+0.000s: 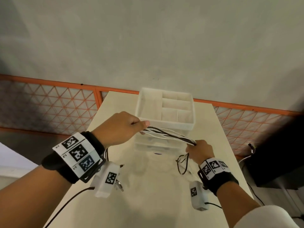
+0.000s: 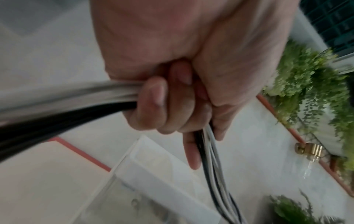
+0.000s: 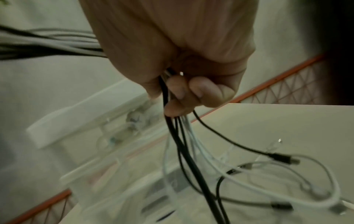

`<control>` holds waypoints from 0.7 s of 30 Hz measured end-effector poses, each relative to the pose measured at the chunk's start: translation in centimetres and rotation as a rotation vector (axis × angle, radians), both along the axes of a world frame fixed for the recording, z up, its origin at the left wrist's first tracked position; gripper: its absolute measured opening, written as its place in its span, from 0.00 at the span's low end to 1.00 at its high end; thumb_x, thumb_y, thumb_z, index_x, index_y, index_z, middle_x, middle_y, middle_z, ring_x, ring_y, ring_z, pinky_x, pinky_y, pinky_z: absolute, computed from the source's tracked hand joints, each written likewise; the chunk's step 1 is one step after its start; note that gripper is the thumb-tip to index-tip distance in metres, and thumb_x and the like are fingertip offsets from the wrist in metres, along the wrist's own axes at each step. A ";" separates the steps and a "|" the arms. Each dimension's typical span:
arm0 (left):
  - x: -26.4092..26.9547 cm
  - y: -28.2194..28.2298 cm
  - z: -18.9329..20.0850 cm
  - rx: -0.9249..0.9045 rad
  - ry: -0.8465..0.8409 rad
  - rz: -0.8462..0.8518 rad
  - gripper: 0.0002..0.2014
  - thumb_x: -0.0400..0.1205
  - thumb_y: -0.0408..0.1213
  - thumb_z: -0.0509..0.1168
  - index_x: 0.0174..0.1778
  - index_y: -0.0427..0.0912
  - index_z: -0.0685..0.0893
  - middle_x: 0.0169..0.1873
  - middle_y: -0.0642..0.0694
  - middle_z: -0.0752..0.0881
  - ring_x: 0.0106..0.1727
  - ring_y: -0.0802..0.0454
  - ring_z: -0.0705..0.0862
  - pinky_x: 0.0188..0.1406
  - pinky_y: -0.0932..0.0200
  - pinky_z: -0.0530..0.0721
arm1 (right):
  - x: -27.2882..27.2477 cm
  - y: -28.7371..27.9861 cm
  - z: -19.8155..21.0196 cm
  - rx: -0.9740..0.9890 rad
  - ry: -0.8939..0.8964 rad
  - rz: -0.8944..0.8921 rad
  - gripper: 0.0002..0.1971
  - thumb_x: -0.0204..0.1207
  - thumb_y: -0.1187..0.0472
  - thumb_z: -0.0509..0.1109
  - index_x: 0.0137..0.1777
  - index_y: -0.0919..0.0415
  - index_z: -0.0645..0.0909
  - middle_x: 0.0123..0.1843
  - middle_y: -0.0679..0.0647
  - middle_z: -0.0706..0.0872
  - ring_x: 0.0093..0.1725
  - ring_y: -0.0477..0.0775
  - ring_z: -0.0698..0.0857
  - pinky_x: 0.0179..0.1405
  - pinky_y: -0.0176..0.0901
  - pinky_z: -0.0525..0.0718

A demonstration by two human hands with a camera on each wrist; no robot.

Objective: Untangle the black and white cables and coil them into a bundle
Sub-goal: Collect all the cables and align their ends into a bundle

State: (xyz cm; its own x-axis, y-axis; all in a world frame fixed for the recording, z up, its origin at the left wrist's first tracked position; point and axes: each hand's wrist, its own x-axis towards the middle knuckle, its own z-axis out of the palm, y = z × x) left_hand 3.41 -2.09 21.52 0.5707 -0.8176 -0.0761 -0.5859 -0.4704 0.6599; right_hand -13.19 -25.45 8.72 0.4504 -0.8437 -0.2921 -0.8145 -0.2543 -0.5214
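Observation:
A bunch of black and white cables [image 1: 169,135] stretches in the air between my two hands above the table. My left hand [image 1: 121,127] grips one end, fingers curled round the strands [image 2: 208,145]. My right hand [image 1: 199,151] grips the other end lower and to the right. Below the right fist the loose cable ends [image 3: 191,159] hang down, and their plugs [image 3: 285,158] trail over the table. In the head view these ends [image 1: 182,163] dangle just left of my right wrist.
A white plastic organiser with compartments on top [image 1: 166,109] and clear drawers [image 1: 154,145] stands on the pale table [image 1: 148,203] right behind the cables. An orange mesh fence [image 1: 49,104] runs behind. A dark box [image 1: 279,162] sits off the table's right edge.

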 end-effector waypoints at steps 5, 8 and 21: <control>0.9 -0.1 -3.4 0.132 0.196 -0.003 0.29 0.81 0.65 0.60 0.36 0.42 0.90 0.17 0.53 0.70 0.16 0.59 0.65 0.22 0.65 0.66 | -0.6 -2.6 1.3 -0.006 -0.106 -0.140 0.10 0.79 0.58 0.70 0.54 0.51 0.92 0.45 0.58 0.94 0.48 0.65 0.90 0.48 0.49 0.86; 2.2 0.5 -5.4 0.283 0.294 -0.012 0.38 0.77 0.74 0.51 0.31 0.40 0.86 0.19 0.49 0.72 0.21 0.53 0.67 0.26 0.63 0.69 | -0.9 -4.4 1.1 0.045 -0.231 -0.242 0.14 0.74 0.54 0.69 0.55 0.54 0.91 0.50 0.55 0.93 0.49 0.65 0.90 0.56 0.58 0.89; 4.1 -0.1 -6.0 -0.114 0.142 0.326 0.32 0.78 0.67 0.62 0.20 0.45 0.67 0.14 0.54 0.64 0.18 0.54 0.62 0.30 0.57 0.64 | -0.4 -5.2 2.5 0.435 -1.160 -0.382 0.20 0.83 0.76 0.52 0.45 0.58 0.84 0.41 0.57 0.87 0.29 0.52 0.75 0.30 0.44 0.69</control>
State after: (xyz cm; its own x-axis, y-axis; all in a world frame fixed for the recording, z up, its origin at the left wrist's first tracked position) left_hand 7.50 -2.20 15.49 0.7926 -0.6028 -0.0919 -0.3166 -0.5356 0.7829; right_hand -13.55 -30.64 11.20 0.3767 -0.9093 -0.1768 0.1827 0.2600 -0.9482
